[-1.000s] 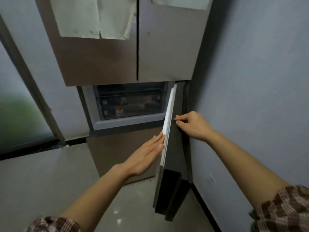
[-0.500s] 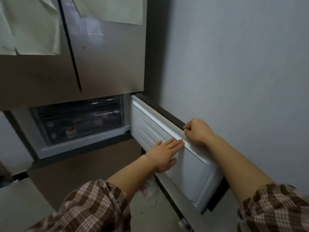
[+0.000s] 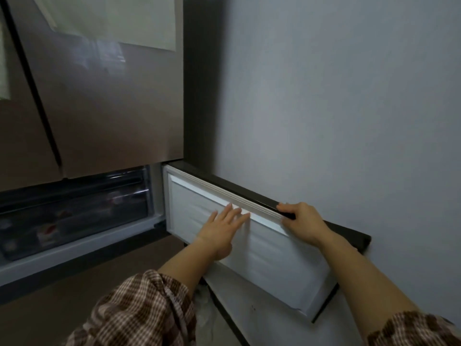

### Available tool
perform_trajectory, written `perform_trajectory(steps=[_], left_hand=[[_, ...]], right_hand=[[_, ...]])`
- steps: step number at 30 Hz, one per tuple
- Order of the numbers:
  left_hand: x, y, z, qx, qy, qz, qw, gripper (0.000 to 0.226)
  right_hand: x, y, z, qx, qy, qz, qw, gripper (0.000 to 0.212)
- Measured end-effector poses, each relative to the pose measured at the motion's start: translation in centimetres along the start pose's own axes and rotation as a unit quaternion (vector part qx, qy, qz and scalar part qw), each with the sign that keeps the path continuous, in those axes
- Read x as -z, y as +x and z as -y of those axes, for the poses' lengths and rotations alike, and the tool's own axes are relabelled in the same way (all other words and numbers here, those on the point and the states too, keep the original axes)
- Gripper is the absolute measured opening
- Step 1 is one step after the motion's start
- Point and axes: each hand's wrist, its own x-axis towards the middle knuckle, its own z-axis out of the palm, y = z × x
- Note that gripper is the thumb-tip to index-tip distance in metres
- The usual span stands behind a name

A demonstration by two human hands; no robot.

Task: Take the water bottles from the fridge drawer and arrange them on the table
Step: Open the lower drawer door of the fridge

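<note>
The small lower fridge door [image 3: 269,255] stands swung wide, its white inner panel facing me and its outer side close to the wall. My right hand [image 3: 303,224] grips the door's dark top edge. My left hand [image 3: 223,232] lies flat with fingers spread on the white panel. Behind the opening sits a dark clear-fronted fridge drawer [image 3: 74,208]. Blurred items with red and white labels show through its front; I cannot tell whether they are water bottles.
The brown upper fridge doors [image 3: 107,96] are closed, with pale paper sheets [image 3: 112,18] stuck on them. A grey wall [image 3: 336,96] runs along the right. A brown lower fridge panel [image 3: 62,295] lies under the opening. Crumpled clear plastic [image 3: 204,310] lies by the floor.
The view has moved closer and turned right. The small door has swung from half open to wide against the wall. My left hand went from its edge to flat on the inner panel.
</note>
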Motion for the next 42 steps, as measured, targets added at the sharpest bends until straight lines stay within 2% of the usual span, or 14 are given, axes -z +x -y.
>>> perform_trajectory(steps=[6, 10, 12, 15, 21, 27, 29, 31, 33, 34, 36, 38, 40, 42], left_hand=[[0.2, 0.7, 1.0, -0.002, -0.064, 0.000, 0.998, 0.084], [1.0, 0.6, 2.0, -0.003, -0.062, 0.022, 0.998, 0.080], [1.8, 0.1, 3.3, 0.032, -0.082, 0.008, 0.996, 0.078], [2.7, -2.2, 7.9, 0.115, -0.114, -0.034, 0.986, 0.078], [2.8, -9.6, 21.7, 0.277, -0.090, -0.050, 0.955, 0.069], [1.3, -17.0, 34.1, 0.400, -0.097, -0.048, 0.910, 0.062], [0.5, -18.5, 37.7, 0.445, -0.205, -0.084, 0.868, 0.047], [0.4, -19.1, 39.9, 0.485, -0.375, -0.163, 0.773, 0.021], [0.8, -19.2, 41.3, 0.518, -0.524, -0.224, 0.638, 0.024], [0.9, -19.3, 42.0, 0.525, -0.568, -0.242, 0.586, 0.026], [0.1, -19.2, 43.4, 0.508, -0.619, -0.251, 0.543, 0.025], [-0.5, -18.9, 44.4, 0.482, -0.654, -0.279, 0.512, 0.028], [-0.4, -18.5, 45.1, 0.459, -0.700, -0.320, 0.444, 0.030], [-0.4, -17.9, 45.5, 0.440, -0.729, -0.347, 0.392, 0.033]], right_hand=[[-0.5, 0.9, 0.1, -0.016, -0.021, -0.043, 0.999, 0.042], [-0.8, 1.3, 1.8, -0.024, -0.101, -0.054, 0.993, 0.039], [-1.4, 1.6, 4.0, 0.006, -0.127, -0.080, 0.989, 0.033], [-4.4, 3.2, 9.1, 0.061, -0.076, -0.113, 0.989, 0.028], [-16.7, 8.0, 20.4, 0.140, -0.026, -0.017, 0.990, 0.038], [-28.6, 12.6, 29.7, 0.152, 0.015, 0.119, 0.981, 0.044], [-31.8, 14.3, 32.2, 0.123, 0.057, 0.147, 0.980, 0.046], [-34.6, 15.7, 34.3, 0.083, 0.110, 0.176, 0.975, 0.041], [-36.9, 17.1, 36.2, 0.044, 0.165, 0.202, 0.964, 0.041], [-37.7, 17.7, 37.0, 0.015, 0.201, 0.212, 0.956, 0.044], [-39.0, 18.9, 38.2, -0.059, 0.288, 0.217, 0.931, 0.047], [-39.8, 19.7, 38.9, -0.128, 0.387, 0.221, 0.886, 0.036], [-40.2, 20.5, 39.0, -0.185, 0.527, 0.210, 0.803, 0.020], [-40.5, 21.4, 38.8, -0.215, 0.632, 0.185, 0.721, 0.016]])
